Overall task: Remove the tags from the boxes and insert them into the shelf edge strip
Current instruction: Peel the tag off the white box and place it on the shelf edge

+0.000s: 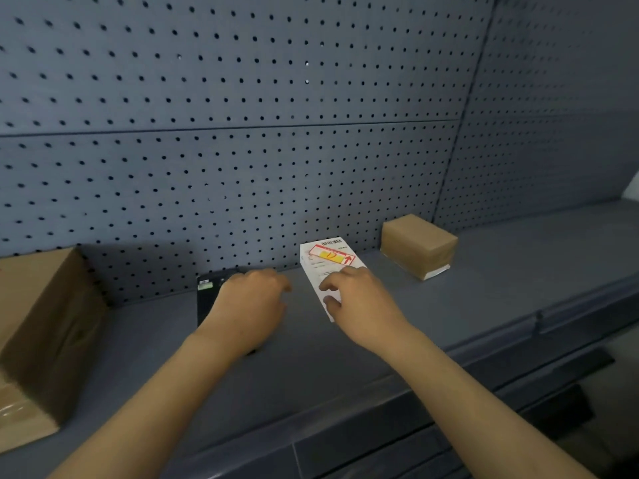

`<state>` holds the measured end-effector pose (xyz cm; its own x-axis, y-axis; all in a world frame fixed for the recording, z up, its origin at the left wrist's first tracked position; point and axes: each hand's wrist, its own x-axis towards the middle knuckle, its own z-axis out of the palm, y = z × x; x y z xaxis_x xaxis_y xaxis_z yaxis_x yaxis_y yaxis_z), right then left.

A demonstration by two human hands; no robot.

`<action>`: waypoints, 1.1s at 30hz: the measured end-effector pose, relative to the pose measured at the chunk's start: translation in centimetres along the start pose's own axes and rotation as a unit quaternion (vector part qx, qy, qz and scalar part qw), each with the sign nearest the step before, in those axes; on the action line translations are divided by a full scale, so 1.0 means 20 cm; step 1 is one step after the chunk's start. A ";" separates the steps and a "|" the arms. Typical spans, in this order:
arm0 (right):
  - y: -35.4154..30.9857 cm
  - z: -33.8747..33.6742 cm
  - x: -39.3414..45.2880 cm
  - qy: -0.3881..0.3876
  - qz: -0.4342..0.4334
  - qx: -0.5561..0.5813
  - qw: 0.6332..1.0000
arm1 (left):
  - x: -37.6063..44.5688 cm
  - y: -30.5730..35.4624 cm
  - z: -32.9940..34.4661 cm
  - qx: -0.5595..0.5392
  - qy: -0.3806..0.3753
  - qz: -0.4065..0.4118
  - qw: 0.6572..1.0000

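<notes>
shelf (345,368): carries all boxes, pegboard wall (242,133) behind | far left: large box (41,326) at shelf front | centre-left: flat box (207,299) against wall, left hand (252,302) over it | centre: labelled box (325,267), right hand (359,302) on its near end | right: small box (418,245) near wall | edge strip (570,312) along shelf front

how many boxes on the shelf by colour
brown cardboard boxes: 2, a large one at far left and a small one at right
white box: 1, under the right hand
black box: 1, under the left hand
total: 4
</notes>
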<state>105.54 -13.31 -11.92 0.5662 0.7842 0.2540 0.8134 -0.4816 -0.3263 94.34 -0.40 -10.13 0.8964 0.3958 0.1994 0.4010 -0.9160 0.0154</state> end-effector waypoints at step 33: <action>0.37 0.11 0.89 -0.197 0.058 0.025 0.978 | 0.74 -0.06 0.16 0.021 -0.014 -0.070 0.997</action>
<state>121.33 -1.97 -11.86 0.5514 0.8197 -0.1555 0.7333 -0.5650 -0.3783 107.66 6.69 -10.36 0.8356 0.5221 0.1708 0.5297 -0.8482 0.0008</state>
